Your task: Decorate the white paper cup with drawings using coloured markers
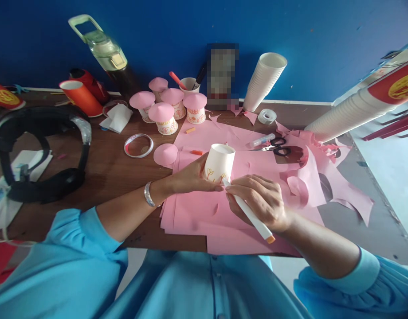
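Observation:
My left hand [194, 175] is wrapped round a white paper cup [221, 160] turned upside down, with orange and yellow plant drawings near its rim. In my right hand [260, 199] is a white marker [253, 219] with an orange end, its tip at the cup's lower side. Both hands are above pink paper sheets [190, 217]. An orange marker cap [196, 152] and a light orange cap [190, 130] lie on the paper beyond the cup. To the left lies a pink paper cone [166, 154].
Several decorated cups with pink cone tops [162, 117] stand behind. Scissors [277, 147], a glue stick [262, 141], clear tape [267, 116] and pink scraps [310, 173] lie right. A cup stack [265, 79], a bottle [107, 53] and a black headband-like frame [41, 186] are around.

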The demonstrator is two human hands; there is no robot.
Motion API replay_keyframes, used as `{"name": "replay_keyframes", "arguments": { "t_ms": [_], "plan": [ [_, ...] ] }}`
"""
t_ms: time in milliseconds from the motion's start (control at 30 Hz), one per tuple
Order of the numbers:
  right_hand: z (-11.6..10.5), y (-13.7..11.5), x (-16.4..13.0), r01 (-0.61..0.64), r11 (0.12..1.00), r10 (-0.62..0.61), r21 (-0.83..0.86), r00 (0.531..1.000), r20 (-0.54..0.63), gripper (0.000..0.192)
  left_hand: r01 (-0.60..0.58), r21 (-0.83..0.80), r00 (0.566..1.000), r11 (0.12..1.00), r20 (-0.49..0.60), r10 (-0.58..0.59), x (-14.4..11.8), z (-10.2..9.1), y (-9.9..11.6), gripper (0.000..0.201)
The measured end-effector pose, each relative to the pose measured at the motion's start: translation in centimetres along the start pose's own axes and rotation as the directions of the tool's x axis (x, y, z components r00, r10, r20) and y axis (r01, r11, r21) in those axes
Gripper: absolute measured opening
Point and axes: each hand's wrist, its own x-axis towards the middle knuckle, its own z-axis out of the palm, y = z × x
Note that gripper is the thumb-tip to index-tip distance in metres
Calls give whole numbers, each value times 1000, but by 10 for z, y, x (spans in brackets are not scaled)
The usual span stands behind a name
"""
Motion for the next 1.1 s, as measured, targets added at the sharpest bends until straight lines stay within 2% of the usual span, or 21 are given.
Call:
{"name": "replay_keyframes", "arguments": {
  "t_ms": [467,900,1100],
  "plan": [
    [0,2,0,47,999,-48,16,999,15,12,-20,19,999,1000,-36,20,1,3,2,50],
    [-1,1,0,20,999,-21,40,999,26,15,-10,-15,1000,1000,10,10,1,-1,-1,45],
    [-1,1,0,21,1000,-21,21,1000,-1,15,1,-51,999,999,38,1,1,-1,3,49]
  ]
}}
